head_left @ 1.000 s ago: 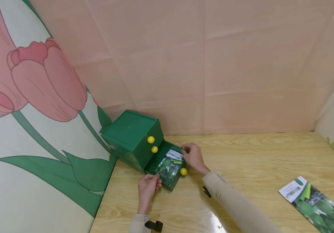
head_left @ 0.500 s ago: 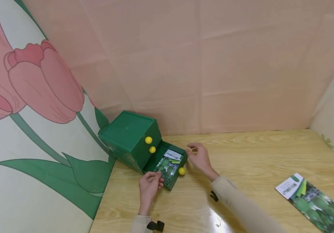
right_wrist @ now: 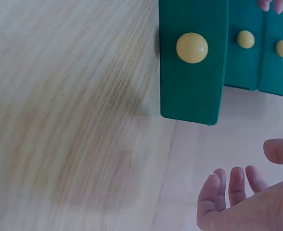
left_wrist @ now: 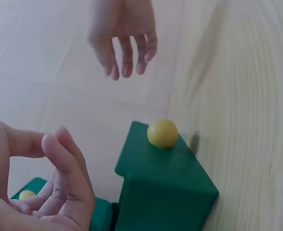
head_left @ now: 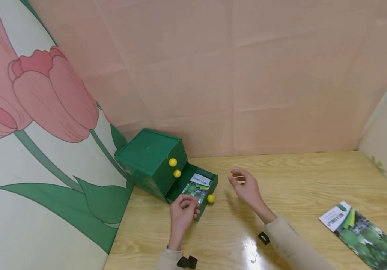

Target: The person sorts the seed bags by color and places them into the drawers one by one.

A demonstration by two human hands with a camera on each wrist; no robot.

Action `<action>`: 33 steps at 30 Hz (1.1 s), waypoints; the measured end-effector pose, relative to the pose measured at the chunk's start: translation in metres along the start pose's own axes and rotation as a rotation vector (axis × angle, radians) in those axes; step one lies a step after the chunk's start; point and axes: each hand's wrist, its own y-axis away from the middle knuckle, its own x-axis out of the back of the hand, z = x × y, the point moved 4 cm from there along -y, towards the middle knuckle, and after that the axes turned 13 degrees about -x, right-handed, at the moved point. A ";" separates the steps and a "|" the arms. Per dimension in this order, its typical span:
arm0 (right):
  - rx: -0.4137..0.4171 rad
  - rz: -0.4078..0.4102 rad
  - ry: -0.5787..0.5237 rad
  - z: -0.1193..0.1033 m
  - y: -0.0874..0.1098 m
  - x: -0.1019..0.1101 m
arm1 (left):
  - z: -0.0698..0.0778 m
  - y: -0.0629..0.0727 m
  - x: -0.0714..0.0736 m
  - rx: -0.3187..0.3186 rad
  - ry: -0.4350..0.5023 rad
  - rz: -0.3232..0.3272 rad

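A small green chest of drawers [head_left: 151,152] stands at the left with its bottom drawer [head_left: 215,184] pulled out. In that drawer lies a flat packet [head_left: 199,183] with a white label and a green picture. My left hand [head_left: 181,214] hovers over the drawer's near end, fingers loosely bent and holding nothing; it hides the packet's lower part. To the right of the drawer front, my right hand [head_left: 248,190] is apart from it in the air, fingers relaxed around nothing. The right wrist view shows the drawer's round yellow knob [right_wrist: 192,47] facing out.
Another, larger-looking packet [head_left: 362,234] of similar print lies on the wooden table [head_left: 291,187] at the right. Two more yellow knobs [head_left: 172,162] mark the closed upper drawers. A tulip-patterned wall [head_left: 58,157] borders the left and a pink wall covering [head_left: 281,93] the back.
My right hand has left the drawer's front edge and moved right, away from it. My left hand has shifted slightly right over the drawer. The packet stays lying in the drawer.
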 end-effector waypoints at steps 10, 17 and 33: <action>-0.017 0.033 0.009 0.014 0.032 0.038 | 0.008 0.006 -0.026 -0.044 0.071 -0.073; 0.003 0.051 0.053 0.026 0.047 0.066 | 0.006 0.011 -0.047 -0.058 0.051 -0.146; -0.020 0.158 0.149 0.059 0.080 0.141 | 0.004 0.019 -0.095 -0.089 0.070 -0.301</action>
